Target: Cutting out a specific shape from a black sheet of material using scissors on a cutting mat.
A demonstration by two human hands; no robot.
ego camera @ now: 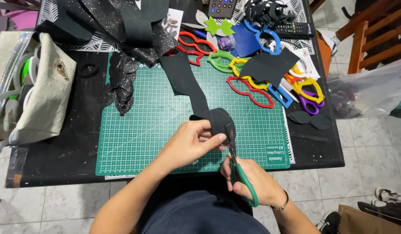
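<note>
A black table (57,156) was covered by a green cutting mat (157,125), above whose near edge a long black strip (187,82) was pinched by the left hand (189,143) while green-handled scissors (239,173) were gripped in the right hand (252,180), blades in the strip's rounded end.

The cutting mat (157,125) in the middle of the frame is green with a fine white grid, lying on a black desk (57,156). The strip of sheet material (187,82) running down the mat is plain matte black, while the fabric (122,82) at upper left is black with silver glitter. The scissors (241,175) at lower centre have green handles. At upper right lie outline templates (248,93) in red, yellow, green and blue, beside purple-and-yellow scissors (311,97). The pouch (46,93) at far left is cream with an embossed wavy pattern. The floor (369,143) is pale grey tile.
</note>
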